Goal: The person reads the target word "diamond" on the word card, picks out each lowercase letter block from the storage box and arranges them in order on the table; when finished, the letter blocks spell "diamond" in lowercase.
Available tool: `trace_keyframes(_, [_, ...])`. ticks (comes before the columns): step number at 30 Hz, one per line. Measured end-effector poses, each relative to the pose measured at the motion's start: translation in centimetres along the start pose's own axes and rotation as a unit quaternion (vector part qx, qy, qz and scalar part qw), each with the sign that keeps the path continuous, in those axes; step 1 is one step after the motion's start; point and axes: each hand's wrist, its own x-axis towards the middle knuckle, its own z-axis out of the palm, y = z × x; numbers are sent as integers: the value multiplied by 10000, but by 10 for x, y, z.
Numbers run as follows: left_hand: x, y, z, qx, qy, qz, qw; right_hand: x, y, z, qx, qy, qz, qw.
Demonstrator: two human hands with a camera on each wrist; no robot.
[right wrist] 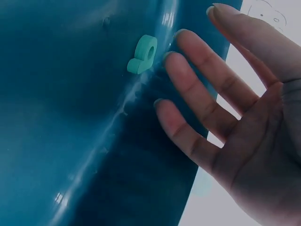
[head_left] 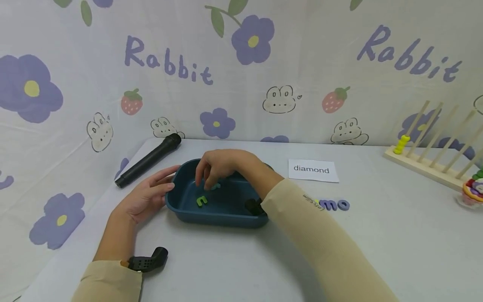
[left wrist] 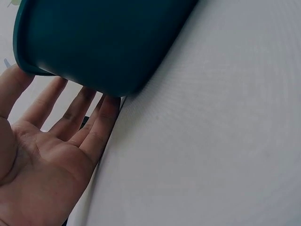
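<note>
A dark blue plastic basin [head_left: 222,220] stands on the white table. My left hand [head_left: 147,197] touches its left end; in the left wrist view the fairly straight fingers [left wrist: 99,127] rest against the outer wall. Over the basin, my right hand [head_left: 220,163] reaches in with loosely bent fingers, and no held thing shows. Close to those fingertips lies a teal letter [right wrist: 143,54], apart from them in the right wrist view. A green letter n [head_left: 201,201] lies nearer the basin's front. The right forearm hides part of the basin.
A white card reading "diamond" [head_left: 313,170] lies right of the basin. Before it sit purple letters m [head_left: 327,205] and o [head_left: 343,205], with a yellow piece partly behind the sleeve. A black microphone [head_left: 149,160] lies back left. A wooden bead rack [head_left: 430,167] stands far right.
</note>
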Motion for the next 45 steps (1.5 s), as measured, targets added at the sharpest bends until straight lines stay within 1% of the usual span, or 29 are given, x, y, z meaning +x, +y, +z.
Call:
trace_keyframes(5, [-2, -1, -3, 52, 34, 15, 10000, 5, -3, 4, -197, -105, 125, 9997])
trace_keyframes(9, [-2, -1, -2, 107, 6, 56, 9999, 8, -6, 7, -342, -255, 282, 9987])
trace_keyframes(13, [-1, 0, -1, 56, 8, 41, 10000, 10, -9, 9, -455, -388, 444, 9972])
trace_keyframes(16, [0, 0, -2, 7, 21, 43, 10000, 11, -11, 11, -513, -391, 446, 9969])
trace_keyframes(18, [1, 1, -1, -27, 3, 60, 10000, 11, -11, 12, -551, -405, 367, 9970])
trace_keyframes(21, [2, 1, -2, -50, -18, 77, 10000, 14, -11, 15, -558, -499, 319, 9967])
trace_keyframes(25, [1, 1, -3, -81, -15, 54, 10000, 18, -11, 21, -585, -574, 429, 9957])
trace_keyframes(30, [-1, -1, -2, -53, 0, 59, 10000, 20, -10, 25, -671, -590, 487, 9948])
trace_keyframes(37, [-2, 0, -5, -33, 3, 79, 10000, 21, -11, 25, -771, -517, 511, 9944])
trace_keyframes(40, [-2, -1, -5, -32, 0, 107, 9999, 19, -11, 24, -809, -463, 509, 9943])
trace_keyframes(45, [-1, -2, -5, -4, -110, 181, 9998, 13, -11, 17, -735, -371, 560, 9950])
